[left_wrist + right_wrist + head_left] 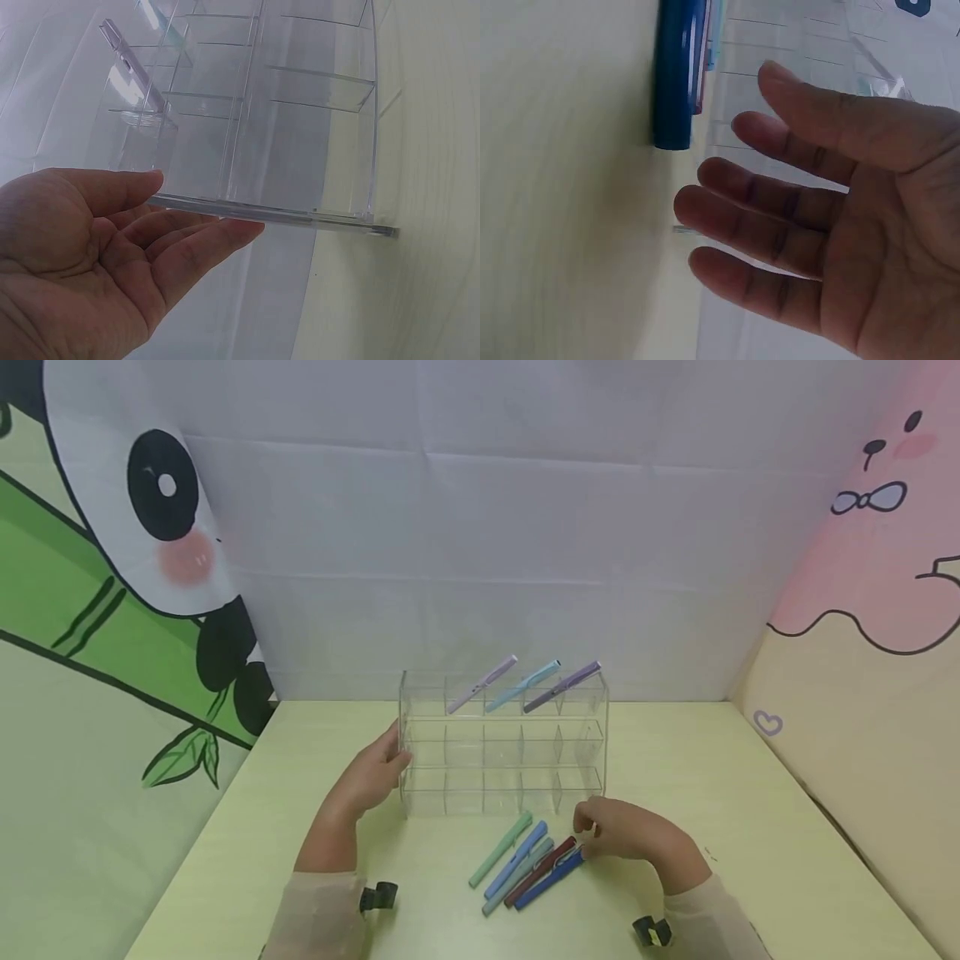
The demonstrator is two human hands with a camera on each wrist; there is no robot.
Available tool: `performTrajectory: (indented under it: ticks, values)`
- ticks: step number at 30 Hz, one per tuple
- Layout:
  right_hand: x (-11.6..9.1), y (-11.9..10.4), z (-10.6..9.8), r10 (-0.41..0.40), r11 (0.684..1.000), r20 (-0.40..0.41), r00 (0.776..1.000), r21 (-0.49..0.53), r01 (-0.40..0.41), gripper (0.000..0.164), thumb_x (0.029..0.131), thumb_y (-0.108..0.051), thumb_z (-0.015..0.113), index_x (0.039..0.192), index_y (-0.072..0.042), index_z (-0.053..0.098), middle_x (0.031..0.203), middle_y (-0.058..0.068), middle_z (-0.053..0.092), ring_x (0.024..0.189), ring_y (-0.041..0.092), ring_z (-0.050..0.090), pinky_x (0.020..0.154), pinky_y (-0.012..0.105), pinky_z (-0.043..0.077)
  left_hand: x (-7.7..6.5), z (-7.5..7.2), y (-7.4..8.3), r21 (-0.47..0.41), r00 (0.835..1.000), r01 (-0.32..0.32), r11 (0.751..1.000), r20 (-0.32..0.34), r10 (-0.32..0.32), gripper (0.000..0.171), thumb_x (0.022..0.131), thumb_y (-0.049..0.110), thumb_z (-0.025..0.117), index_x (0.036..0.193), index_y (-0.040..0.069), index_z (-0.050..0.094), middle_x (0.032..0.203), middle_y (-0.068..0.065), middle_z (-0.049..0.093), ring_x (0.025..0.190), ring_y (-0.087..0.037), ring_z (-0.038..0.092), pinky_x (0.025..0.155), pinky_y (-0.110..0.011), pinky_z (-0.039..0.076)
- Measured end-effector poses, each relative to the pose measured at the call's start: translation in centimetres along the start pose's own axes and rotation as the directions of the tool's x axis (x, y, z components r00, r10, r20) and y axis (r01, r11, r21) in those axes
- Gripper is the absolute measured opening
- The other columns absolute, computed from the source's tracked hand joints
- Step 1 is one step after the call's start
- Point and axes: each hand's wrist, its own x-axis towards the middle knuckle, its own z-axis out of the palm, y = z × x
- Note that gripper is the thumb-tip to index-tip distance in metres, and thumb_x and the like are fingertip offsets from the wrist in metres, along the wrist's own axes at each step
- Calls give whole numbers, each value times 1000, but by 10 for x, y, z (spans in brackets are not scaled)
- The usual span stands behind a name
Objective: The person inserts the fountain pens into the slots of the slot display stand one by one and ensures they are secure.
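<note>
A clear acrylic pen rack [502,743] with stepped compartments stands on the table. My left hand [375,770] holds its left side panel; in the left wrist view the thumb [135,187] lies on one side of the panel's edge and the fingers on the other. Below the rack, several pens lie side by side: a green pen [500,850], a light blue pen [516,860], a grey-green pen [517,878], a dark red pen [542,871] and a dark blue pen [550,878]. Beside the dark blue pen's upper end is my right hand [622,828], its fingers loosely spread and holding nothing.
In the rack's top row lean a lilac pen [482,683], a pale blue pen [523,685] and a purple pen [562,686]. Behind the table [750,860] hangs a white cloth [525,527], with cartoon-printed panels on both sides.
</note>
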Motion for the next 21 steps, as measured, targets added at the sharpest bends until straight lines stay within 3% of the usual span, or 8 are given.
performTrajectory:
  ticks: [5,14,21]
  values:
    - [6,4,11,34,997,18,999,-69,-32,24,78,-11,81,93,-13,62,88,-1,54,79,16,49,67,32,44,0,1,-1,11,1000,-6,1000,-7,6,64,105,31,46,156,44,10,160,-12,30,138,-39,43,102,-57,47]
    - [11,4,17,54,985,24,998,-166,-50,23,78,-9,81,85,-18,62,84,-2,52,76,15,48,64,30,42,1,0,-1,26,1000,-17,1000,-8,17,64,106,30,45,156,43,8,160,-12,29,138,-40,42,102,-57,47]
    - [6,8,9,6,994,26,1000,-107,-3,22,79,-10,80,82,-19,61,79,-6,55,74,14,49,62,30,41,1,1,-1,29,1000,-13,999,-7,13,64,105,32,46,156,44,9,161,-10,29,138,-39,42,101,-57,47]
